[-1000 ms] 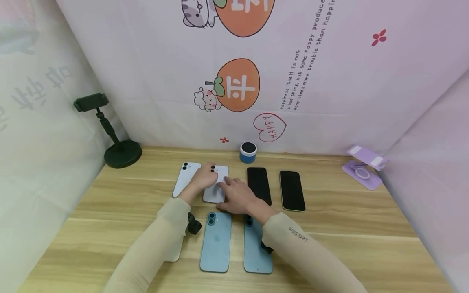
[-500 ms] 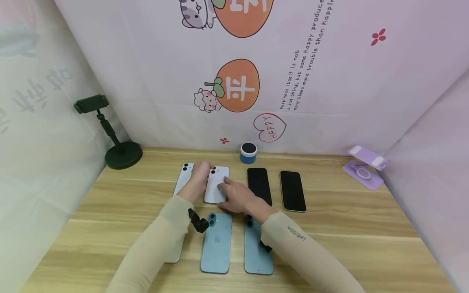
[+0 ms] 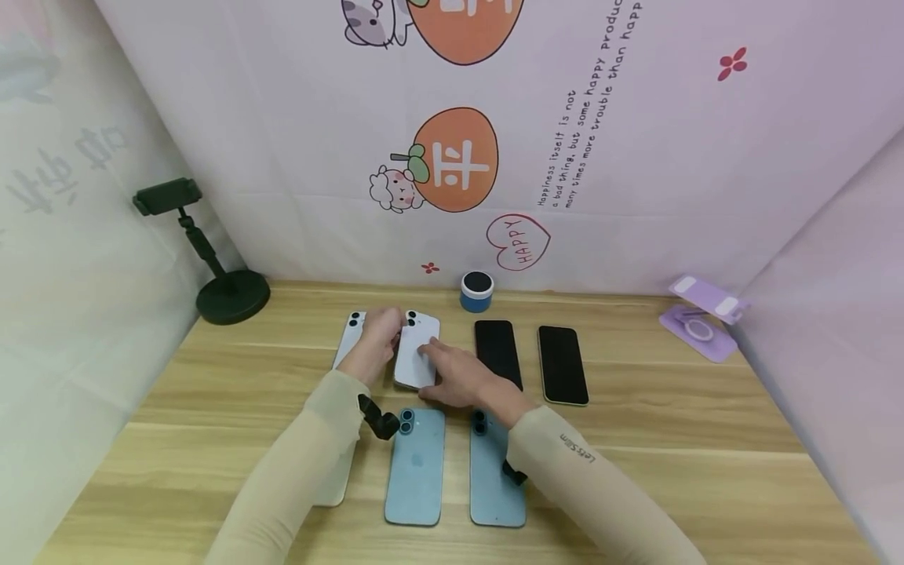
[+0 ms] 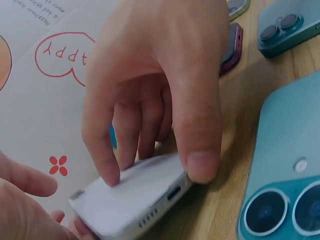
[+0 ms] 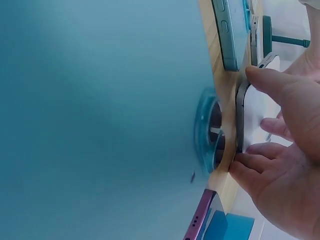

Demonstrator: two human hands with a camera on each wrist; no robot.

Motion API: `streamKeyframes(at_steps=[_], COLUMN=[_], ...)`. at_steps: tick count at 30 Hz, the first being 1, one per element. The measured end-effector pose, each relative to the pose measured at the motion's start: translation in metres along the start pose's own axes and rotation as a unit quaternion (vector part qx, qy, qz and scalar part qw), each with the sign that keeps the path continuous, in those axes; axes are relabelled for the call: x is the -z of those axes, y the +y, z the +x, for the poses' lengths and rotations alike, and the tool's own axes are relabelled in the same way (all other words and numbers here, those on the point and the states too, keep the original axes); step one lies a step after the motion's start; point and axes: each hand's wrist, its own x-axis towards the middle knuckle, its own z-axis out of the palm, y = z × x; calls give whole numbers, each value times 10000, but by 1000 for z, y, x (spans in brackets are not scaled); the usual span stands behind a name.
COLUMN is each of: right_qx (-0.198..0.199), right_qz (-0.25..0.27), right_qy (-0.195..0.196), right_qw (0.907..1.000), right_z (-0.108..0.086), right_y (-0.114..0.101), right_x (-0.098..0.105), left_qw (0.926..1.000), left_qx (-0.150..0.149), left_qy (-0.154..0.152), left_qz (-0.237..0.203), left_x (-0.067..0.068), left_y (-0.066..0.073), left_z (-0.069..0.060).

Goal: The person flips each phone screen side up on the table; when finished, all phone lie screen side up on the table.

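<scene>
A white phone (image 3: 417, 345), back facing up, is between both hands, its lower end tilted slightly off the table. My left hand (image 3: 377, 337) has curled fingers and grips its upper left side; those fingertips are partly hidden in the head view. My right hand (image 3: 462, 377) holds it from the right, thumb at the edge by the charging port and index finger on the back; in the left wrist view this right hand (image 4: 155, 95) arches over the phone. Partly behind my left hand lies another white phone (image 3: 348, 341).
Two blue phones (image 3: 415, 471) lie in front, one partly under my right sleeve. Two dark-screened phones (image 3: 563, 365) lie to the right. A pale phone (image 3: 335, 482) sits by my left sleeve. Behind are a blue jar (image 3: 476, 292), black stand (image 3: 233, 297) and purple stand (image 3: 699, 326).
My left hand has shifted left from over the white phone to its upper left edge, fingers curling. The phone's lower end has risen slightly. My right hand has stayed nearly in place.
</scene>
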Motion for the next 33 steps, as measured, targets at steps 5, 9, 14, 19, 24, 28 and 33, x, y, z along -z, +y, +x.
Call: streamKeyframes(at_steps=[5,9,14,19,24,28,33], right_qx=[26,56,-21,-91,-157,-106,-332], right_qz=[251,329,464,940,1329,1424,1936], right_qy=[-16,-34,-113,-115,-117,-41,215], right_qw=[9997,9994,9989,9955,9909,9897,9803], right_z=[-1,-1,-3,-6,-7,-4,-2], right_y=[1,1,2,4,6,8,5], right_x=[3,3,4,6,11,14,18], left_qw=[9992,9979,9961,9928,9923,9922,9913], left_qx=[122,205,369,443,378,324,294], left_qy=[-311,-479,-713,-1024,-1081,-1115,-1201], left_qz=[227,394,364,430,466,463,447], left_x=[5,7,6,2,0,-2,-4], left_y=[-1,-1,1,6,6,5,5], left_z=[2,3,1,-3,-4,-3,-4])
